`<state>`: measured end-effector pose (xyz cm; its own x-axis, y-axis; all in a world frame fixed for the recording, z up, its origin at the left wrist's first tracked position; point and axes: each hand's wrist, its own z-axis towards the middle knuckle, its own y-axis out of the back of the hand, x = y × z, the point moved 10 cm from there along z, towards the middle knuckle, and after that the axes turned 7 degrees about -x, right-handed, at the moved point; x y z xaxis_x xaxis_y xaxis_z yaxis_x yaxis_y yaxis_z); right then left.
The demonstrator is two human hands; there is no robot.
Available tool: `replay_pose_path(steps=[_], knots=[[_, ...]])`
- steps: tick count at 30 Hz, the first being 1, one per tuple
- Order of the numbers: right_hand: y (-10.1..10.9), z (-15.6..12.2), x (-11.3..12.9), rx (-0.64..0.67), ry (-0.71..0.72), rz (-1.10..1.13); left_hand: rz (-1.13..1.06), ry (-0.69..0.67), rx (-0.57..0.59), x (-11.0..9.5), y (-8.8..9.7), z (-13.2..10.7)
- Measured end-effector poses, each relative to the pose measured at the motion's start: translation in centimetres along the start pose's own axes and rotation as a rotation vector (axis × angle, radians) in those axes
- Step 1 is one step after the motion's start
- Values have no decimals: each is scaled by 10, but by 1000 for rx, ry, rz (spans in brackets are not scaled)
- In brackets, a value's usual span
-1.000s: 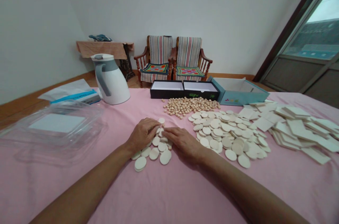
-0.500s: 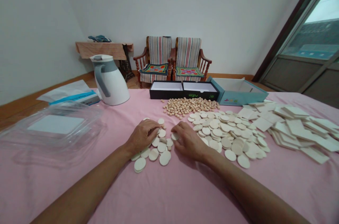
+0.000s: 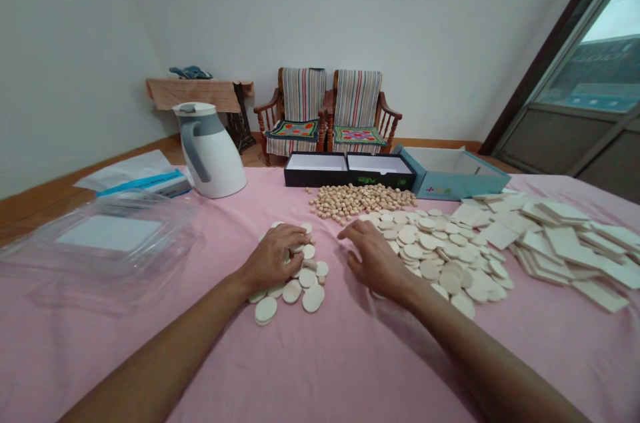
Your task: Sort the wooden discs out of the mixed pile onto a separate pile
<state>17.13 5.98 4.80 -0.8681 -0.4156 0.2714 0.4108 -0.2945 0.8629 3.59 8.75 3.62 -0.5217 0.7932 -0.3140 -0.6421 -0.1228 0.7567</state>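
A small heap of round pale wooden discs (image 3: 307, 277) lies on the pink cloth in front of me. Over its left side rests my left hand (image 3: 274, 257), fingers bent, with thumb and fingers apart and discs showing between them. A few beads sit among these discs. My right hand (image 3: 376, 261) is just right of the heap, fingers loosely spread and nothing seen in them. Behind and beside it spreads a larger pile of wooden discs (image 3: 453, 276), partly covered by that hand. Beyond both hands lies a pile of small wooden beads (image 3: 357, 201).
Square wooden tiles (image 3: 565, 243) are heaped at the right. A black box (image 3: 316, 179) and a teal box (image 3: 463, 187) stand at the back. To the left are a white-grey jug (image 3: 220, 163), clear plastic trays (image 3: 173, 229) and a blue-white packet (image 3: 145, 184).
My right hand has moved right, away from the small heap, and the disc at its fingertips is no longer seen there. My left hand stays over the heap, its thumb now farther from the fingers.
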Motion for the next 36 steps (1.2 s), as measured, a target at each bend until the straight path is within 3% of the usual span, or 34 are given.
replay_pose_path(steps=[3,6,13,16,19,22,25,28,31,33,36], knots=[[-26,-9,29,113,131,166,-10,-9,22,0,-2,0],[-41,-14,41,163,167,207,-29,-12,27,0,-3,0],[-42,-15,41,111,131,152,-35,-26,32,-3,-3,0],[-27,-10,26,76,79,34,-32,-38,28,-5,-3,0],[3,-5,-9,14,-71,-143,-39,-49,33,-6,-3,-1],[43,-7,-50,-109,-278,-369,-58,-48,25,-6,-2,-1],[65,-13,-61,-253,-325,-390,-81,-43,16,-5,-1,-1],[47,-12,-34,-250,-158,-56,-89,-33,26,-4,-2,-1],[12,-12,17,-113,69,223,-88,-24,27,-2,-3,-1],[-10,-14,45,-21,158,274,-91,-20,22,-1,-3,-1],[-33,-14,61,33,145,262,-93,-7,29,0,-4,-1]])
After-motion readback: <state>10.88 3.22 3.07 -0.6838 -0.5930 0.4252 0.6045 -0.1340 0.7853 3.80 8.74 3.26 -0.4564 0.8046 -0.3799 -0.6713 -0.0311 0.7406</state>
